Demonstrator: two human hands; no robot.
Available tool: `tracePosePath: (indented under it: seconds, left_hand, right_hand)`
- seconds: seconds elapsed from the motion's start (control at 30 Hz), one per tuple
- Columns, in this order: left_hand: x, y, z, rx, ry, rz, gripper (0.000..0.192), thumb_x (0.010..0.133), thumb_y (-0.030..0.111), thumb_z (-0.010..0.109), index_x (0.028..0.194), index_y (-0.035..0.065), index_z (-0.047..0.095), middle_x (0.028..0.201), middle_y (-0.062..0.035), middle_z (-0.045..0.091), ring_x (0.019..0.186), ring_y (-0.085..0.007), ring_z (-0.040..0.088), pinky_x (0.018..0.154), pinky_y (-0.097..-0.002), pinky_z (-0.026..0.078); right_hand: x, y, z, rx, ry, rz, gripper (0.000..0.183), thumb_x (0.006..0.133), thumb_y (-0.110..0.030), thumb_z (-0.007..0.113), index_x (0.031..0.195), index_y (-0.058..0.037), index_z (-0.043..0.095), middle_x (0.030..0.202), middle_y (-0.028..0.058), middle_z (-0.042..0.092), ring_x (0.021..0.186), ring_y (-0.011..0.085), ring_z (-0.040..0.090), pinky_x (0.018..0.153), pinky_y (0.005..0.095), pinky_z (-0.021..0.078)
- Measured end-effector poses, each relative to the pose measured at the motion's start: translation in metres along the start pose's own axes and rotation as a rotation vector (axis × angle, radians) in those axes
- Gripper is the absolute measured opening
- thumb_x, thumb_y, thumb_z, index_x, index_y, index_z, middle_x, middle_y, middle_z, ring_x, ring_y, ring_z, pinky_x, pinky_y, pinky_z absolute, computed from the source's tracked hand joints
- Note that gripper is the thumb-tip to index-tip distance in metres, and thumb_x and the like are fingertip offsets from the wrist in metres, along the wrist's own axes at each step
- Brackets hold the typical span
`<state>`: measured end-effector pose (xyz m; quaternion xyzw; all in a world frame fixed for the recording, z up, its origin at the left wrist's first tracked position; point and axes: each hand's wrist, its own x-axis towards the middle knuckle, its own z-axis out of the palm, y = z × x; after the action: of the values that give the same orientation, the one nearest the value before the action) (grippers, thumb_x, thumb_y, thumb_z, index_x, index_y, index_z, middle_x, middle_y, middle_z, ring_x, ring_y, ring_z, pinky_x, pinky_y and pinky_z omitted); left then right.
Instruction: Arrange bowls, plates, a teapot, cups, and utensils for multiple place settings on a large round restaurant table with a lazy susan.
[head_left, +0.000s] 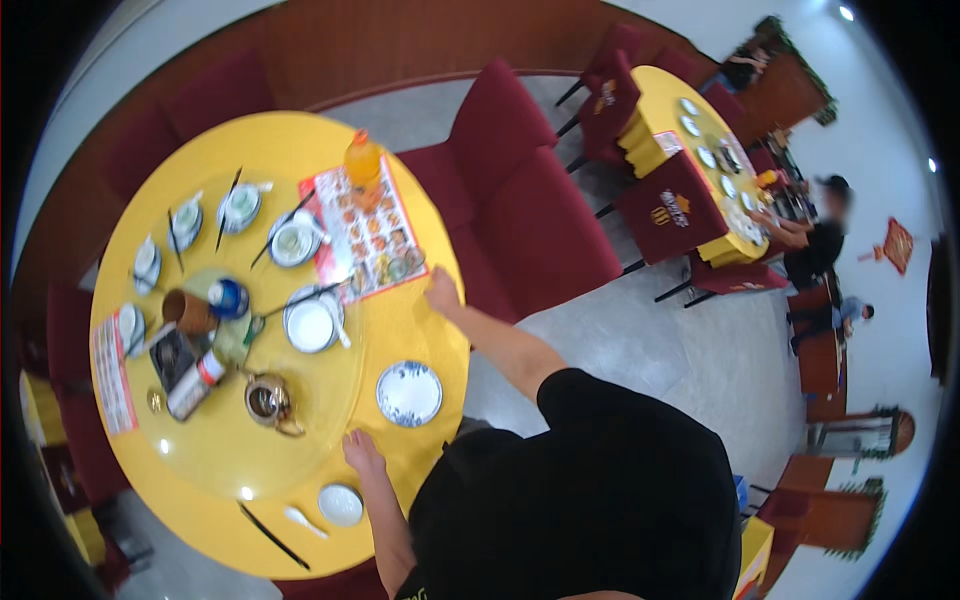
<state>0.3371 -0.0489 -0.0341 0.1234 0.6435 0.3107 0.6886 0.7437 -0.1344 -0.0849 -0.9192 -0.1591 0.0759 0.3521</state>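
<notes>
My right hand (442, 291) is over the table's rim with curled fingers, beside the corner of a picture menu (367, 225). A clear glass (409, 262) stands on the menu close to that hand. My left hand (363, 451) is above the edge of the glass turntable (217, 465), its fingers bent; no object shows in it. A blue-patterned plate (409, 394) lies between my hands. Near my left hand are a small white bowl (340, 505), a white spoon (306, 522) and black chopsticks (273, 535). A metal teapot (267, 399) stands on the turntable.
The round table has a yellow cloth (210, 142). Several bowl settings (310, 324), a bottle of orange drink (362, 161), a white bottle (196, 385) and a brown cylinder (187, 310) stand on it. Dark red chairs (540, 232) surround it. A person (817, 240) stands at another table.
</notes>
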Motion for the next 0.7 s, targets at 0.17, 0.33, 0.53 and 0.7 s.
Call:
tracePosePath:
  seconds: [0.17, 0.33, 0.53, 0.7]
  left_hand:
    - [0.042, 0.016, -0.002, -0.153, -0.049, -0.039, 0.036, 0.102, 0.031, 0.046, 0.106, -0.0033, 0.052, 0.112, -0.0173, 0.059, 0.11, -0.0245, 0.059, 0.104, -0.0358, 0.05]
    - [0.054, 0.028, 0.002, -0.367, 0.026, -0.145, 0.038, 0.1, 0.034, 0.048, 0.103, -0.0036, 0.051, 0.101, -0.0144, 0.058, 0.095, -0.0244, 0.062, 0.093, -0.0325, 0.056]
    - [0.057, 0.032, -0.024, -0.401, 0.002, -0.105, 0.04, 0.101, 0.038, 0.043, 0.098, -0.0017, 0.05, 0.096, -0.0137, 0.058, 0.087, -0.0236, 0.061, 0.083, -0.0317, 0.056]
    - [0.063, 0.025, -0.042, -0.491, -0.162, -0.003, 0.034, 0.102, 0.038, 0.04, 0.097, 0.006, 0.051, 0.083, -0.0065, 0.051, 0.073, -0.0202, 0.05, 0.069, -0.032, 0.051]
  right_hand:
    - [-0.097, -0.01, -0.019, 0.173, -0.045, -0.035, 0.051, 0.081, -0.003, 0.064, 0.13, 0.0037, 0.054, 0.126, 0.0239, 0.062, 0.12, 0.0349, 0.061, 0.103, 0.0408, 0.0482]
    - [-0.177, -0.006, -0.054, 0.17, -0.096, 0.018, 0.038, 0.086, -0.005, 0.062, 0.123, 0.0027, 0.06, 0.115, 0.0192, 0.069, 0.109, 0.0299, 0.067, 0.095, 0.0393, 0.0531]
    - [-0.228, -0.007, -0.053, 0.19, -0.335, 0.157, 0.027, 0.093, -0.016, 0.062, 0.115, -0.0011, 0.066, 0.101, 0.0155, 0.073, 0.095, 0.0277, 0.072, 0.084, 0.0388, 0.0564]
    - [-0.221, 0.021, -0.018, 0.313, -0.341, -0.023, 0.033, 0.098, -0.031, 0.061, 0.108, -0.0014, 0.07, 0.099, 0.0152, 0.074, 0.094, 0.0274, 0.071, 0.084, 0.0387, 0.055]
